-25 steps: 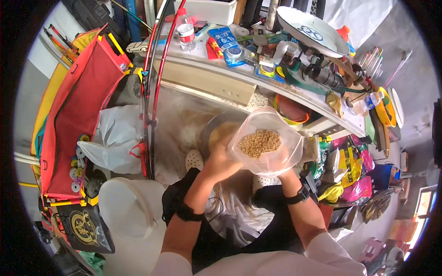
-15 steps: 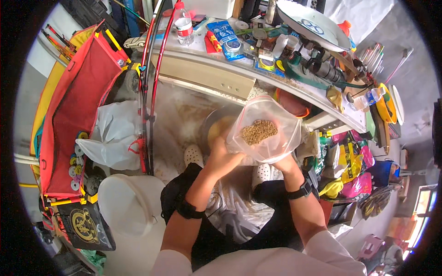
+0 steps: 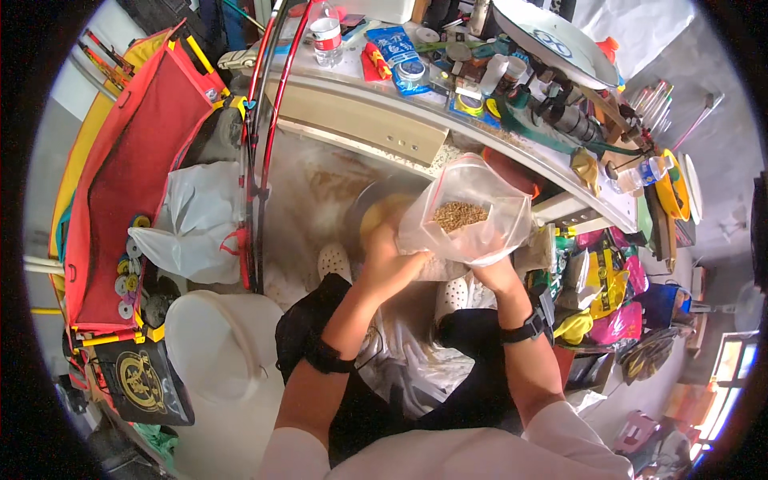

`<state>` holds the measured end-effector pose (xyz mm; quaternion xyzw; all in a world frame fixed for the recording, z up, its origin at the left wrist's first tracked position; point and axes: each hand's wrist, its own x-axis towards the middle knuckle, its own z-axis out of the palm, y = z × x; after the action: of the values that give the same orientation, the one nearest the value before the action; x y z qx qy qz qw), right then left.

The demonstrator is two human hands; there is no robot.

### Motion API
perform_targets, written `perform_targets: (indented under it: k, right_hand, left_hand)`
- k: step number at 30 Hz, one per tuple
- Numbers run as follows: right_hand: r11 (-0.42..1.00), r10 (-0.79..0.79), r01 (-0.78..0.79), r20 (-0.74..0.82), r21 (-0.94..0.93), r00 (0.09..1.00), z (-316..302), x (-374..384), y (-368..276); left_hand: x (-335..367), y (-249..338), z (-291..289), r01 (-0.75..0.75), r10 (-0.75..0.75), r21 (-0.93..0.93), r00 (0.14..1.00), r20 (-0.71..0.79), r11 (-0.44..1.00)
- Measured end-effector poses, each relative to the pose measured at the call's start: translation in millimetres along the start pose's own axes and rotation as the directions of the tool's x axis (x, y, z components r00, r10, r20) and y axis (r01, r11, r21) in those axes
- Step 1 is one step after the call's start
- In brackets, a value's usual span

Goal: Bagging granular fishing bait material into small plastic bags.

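Note:
A clear plastic zip bag (image 3: 506,210) with a red line along its top edge stands open between my hands. Brown pellets (image 3: 458,214) lie inside it. My left hand (image 3: 390,270) grips the bag's near left side, thumb laid along it. On the right, my right hand (image 3: 498,274) holds the bag from below, its fingers partly hidden behind the plastic. Beneath the bag is a round metal basin (image 3: 362,210) with something tan in it, partly covered by the bag and my left hand.
A cluttered bench (image 3: 352,80) runs across the far side, with a white enamel basin (image 3: 520,32) on top. To my left are a white bucket (image 3: 188,344), a white plastic bag (image 3: 196,232), red rods (image 3: 268,152) and a red open case (image 3: 120,200). Colourful packets (image 3: 612,280) lie right.
The bag has shifted slightly right, and its mouth has changed shape. The patch of pellets showing in it looks smaller. Both hands keep their hold.

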<state>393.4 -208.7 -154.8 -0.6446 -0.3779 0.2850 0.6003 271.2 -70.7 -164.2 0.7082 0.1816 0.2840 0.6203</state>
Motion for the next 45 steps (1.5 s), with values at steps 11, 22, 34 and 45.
perform_targets:
  k: [11,22,34,45]
  right_hand:
    - [0.768,0.213,-0.144,-0.037,0.624,0.976,-12.3,19.6,8.8]
    - [0.727,0.683,-0.685,0.047,0.054,0.729,49.2,-13.6,198.9]
    - [0.561,0.649,-0.673,-0.249,-0.482,0.719,83.7,-22.7,286.7]
    - [0.74,0.672,-0.651,0.219,-0.169,0.707,-58.9,54.3,109.3]
  left_hand:
    - [9.4,10.5,-26.5,0.008,-0.024,-0.128,0.992,-0.122,0.992]
    - [4.2,26.3,-68.7,0.053,-0.033,0.094,0.978,-0.204,0.994]
    - [7.1,-2.9,-89.0,-0.045,0.072,0.247,0.992,-0.103,0.968]
    - [7.6,3.7,-69.3,0.015,-0.022,0.457,1.0,0.01,0.889]
